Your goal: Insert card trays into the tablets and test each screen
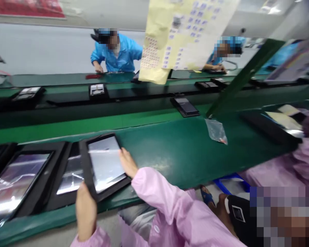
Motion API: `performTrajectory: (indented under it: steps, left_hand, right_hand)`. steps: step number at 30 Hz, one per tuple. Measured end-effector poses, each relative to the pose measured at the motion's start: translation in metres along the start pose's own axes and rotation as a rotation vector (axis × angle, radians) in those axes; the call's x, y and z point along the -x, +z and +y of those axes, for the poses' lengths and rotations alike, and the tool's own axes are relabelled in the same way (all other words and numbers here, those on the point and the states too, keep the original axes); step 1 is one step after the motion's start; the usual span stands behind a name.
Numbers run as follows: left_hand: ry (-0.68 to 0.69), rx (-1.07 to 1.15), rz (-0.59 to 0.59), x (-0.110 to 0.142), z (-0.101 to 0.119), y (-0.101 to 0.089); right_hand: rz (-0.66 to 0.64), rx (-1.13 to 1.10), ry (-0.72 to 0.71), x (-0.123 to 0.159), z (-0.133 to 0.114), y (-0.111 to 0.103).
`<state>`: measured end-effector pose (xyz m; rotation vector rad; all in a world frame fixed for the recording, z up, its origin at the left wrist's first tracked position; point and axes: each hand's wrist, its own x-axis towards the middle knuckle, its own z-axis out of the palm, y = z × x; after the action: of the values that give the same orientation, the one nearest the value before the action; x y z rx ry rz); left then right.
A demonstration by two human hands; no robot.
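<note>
Between my hands is a tablet (106,163) with a bright, reflective screen, lying in a black foam tray (87,164). My left hand (86,211) grips the tray at its near left corner, thumb up along the side. On the right edge, my right hand (128,163) holds the same tray, with its fingertips beside the screen. The tray is tilted and partly covers another tablet (72,171) in its own dark tray on the green bench. Further left lies a larger-looking tablet (23,178) in a black tray.
A small clear plastic bag (216,131) lies on the green bench (164,147). Beyond it, a tray with a device (186,105) sits by the conveyor. A slanted green post (244,77) and hanging paper sheets (181,37) stand ahead. Co-workers sit opposite and at right.
</note>
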<state>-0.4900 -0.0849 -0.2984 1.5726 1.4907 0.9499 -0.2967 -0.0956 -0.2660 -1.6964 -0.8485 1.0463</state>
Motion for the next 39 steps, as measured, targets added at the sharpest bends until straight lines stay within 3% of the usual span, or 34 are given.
performTrajectory:
  steps: [1, 3, 7, 12, 17, 21, 24, 26, 30, 39]
  left_hand:
    - [-0.024, -0.019, 0.017, 0.010, 0.008, 0.015]
    - [-0.046, 0.005, -0.068, 0.031, 0.023, 0.047]
    - [0.066, -0.054, -0.370, 0.069, 0.051, 0.099]
    - [0.162, -0.200, -0.548, 0.088, 0.082, 0.117]
    - [0.181, -0.298, -0.448, 0.060, 0.091, 0.127]
    - [0.304, -0.046, -0.307, 0.020, 0.095, 0.167]
    - [0.264, 0.113, -0.288, 0.000, 0.101, 0.201]
    - [0.218, 0.158, -0.307, -0.003, 0.103, 0.214]
    - [0.144, 0.213, -0.317, 0.004, 0.103, 0.218]
    - [0.141, 0.235, -0.339, 0.009, 0.098, 0.215]
  right_hand:
    - [0.051, 0.011, -0.014, 0.006, 0.007, -0.016]
    - [0.166, 0.037, -0.037, 0.018, 0.025, -0.054]
    - [0.377, 0.103, -0.059, 0.043, 0.068, -0.131]
    - [0.524, 0.220, -0.075, 0.065, 0.108, -0.184]
    - [0.526, 0.322, -0.170, 0.063, 0.111, -0.215]
    - [0.465, 0.317, -0.260, 0.036, 0.109, -0.223]
    - [0.505, 0.316, -0.293, 0.021, 0.111, -0.215]
    - [0.551, 0.312, -0.301, 0.020, 0.113, -0.208]
    - [0.606, 0.303, -0.303, 0.028, 0.114, -0.201]
    - [0.560, 0.335, -0.305, 0.033, 0.111, -0.207]
